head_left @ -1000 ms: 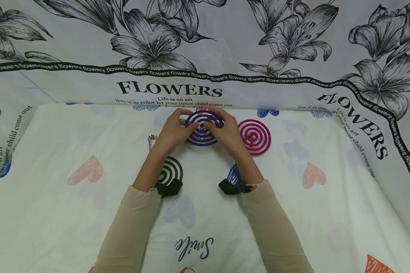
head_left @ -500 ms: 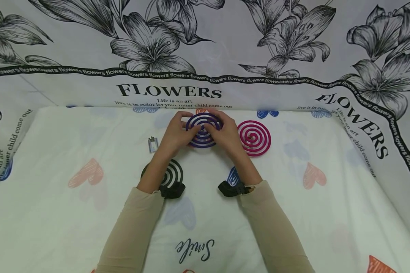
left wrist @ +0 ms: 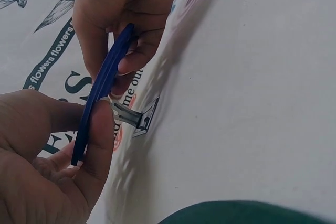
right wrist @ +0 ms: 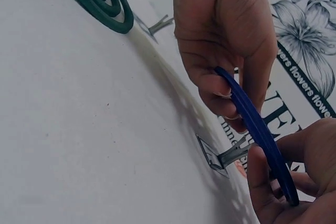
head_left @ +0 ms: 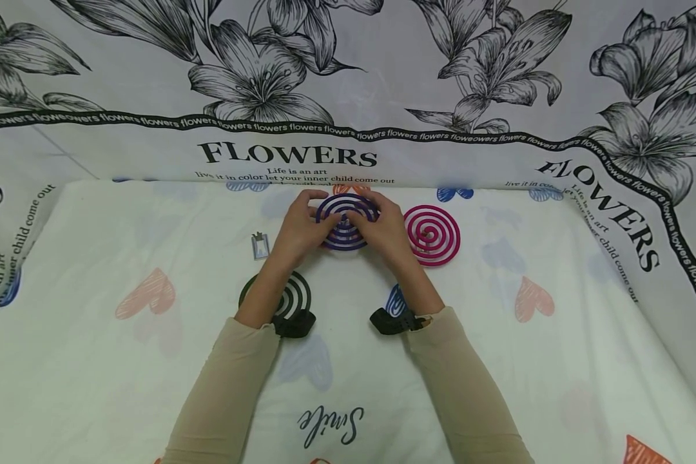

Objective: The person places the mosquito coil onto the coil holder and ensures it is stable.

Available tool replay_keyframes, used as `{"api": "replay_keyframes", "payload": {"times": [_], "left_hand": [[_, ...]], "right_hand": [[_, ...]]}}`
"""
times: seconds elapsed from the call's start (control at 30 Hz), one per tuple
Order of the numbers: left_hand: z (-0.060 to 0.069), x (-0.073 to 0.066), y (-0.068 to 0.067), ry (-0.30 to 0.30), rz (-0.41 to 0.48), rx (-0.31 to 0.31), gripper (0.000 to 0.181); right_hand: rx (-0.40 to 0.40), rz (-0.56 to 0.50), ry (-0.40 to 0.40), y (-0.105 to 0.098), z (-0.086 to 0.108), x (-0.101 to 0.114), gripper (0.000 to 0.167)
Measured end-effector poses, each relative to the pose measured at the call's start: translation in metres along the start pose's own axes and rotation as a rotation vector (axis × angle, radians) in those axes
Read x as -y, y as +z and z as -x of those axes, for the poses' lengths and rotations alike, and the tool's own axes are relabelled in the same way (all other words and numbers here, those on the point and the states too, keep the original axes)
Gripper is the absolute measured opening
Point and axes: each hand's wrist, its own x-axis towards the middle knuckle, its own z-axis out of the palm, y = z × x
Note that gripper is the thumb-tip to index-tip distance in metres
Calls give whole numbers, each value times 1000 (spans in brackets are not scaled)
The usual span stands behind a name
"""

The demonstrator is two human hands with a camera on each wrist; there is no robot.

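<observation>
A blue-purple mosquito coil point(head_left: 346, 240) is held between my two hands at the far middle of the table. My left hand point(head_left: 298, 227) pinches its left side, and my right hand point(head_left: 387, 225) its right side, thumbs near the centre. In the left wrist view the coil point(left wrist: 98, 93) stands tilted, edge-on. Below it a small metal coil stand point(left wrist: 140, 115) sits on the cloth, its upright prong at the coil's middle. Whether the prong goes into the coil cannot be told. A pink coil point(head_left: 432, 258) lies just right of my right hand.
Left of my left hand is another metal stand point(head_left: 260, 246). A dark green coil point(head_left: 294, 293) lies under my left forearm, partly hidden. The table wears a white cloth point(head_left: 122, 386) with heart prints, backed by a flower-printed sheet point(head_left: 470, 154).
The hands and the blue coil have shifted slightly nearer and lower. The left forearm moved a little right, uncovering more of the small stand and the green coil. Both grips look the same.
</observation>
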Motion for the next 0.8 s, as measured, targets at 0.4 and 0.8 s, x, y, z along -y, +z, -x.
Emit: {"api": "replay_keyframes", "payload": {"times": [0.4, 0.8], "left_hand": [[0, -3, 1, 10, -74, -19, 56], [0, -2, 0, -1, -71, -22, 56]], "right_hand": [[-3, 14, -22, 0, 0, -1, 56], [7, 4, -20, 1, 0, -3, 57]]}}
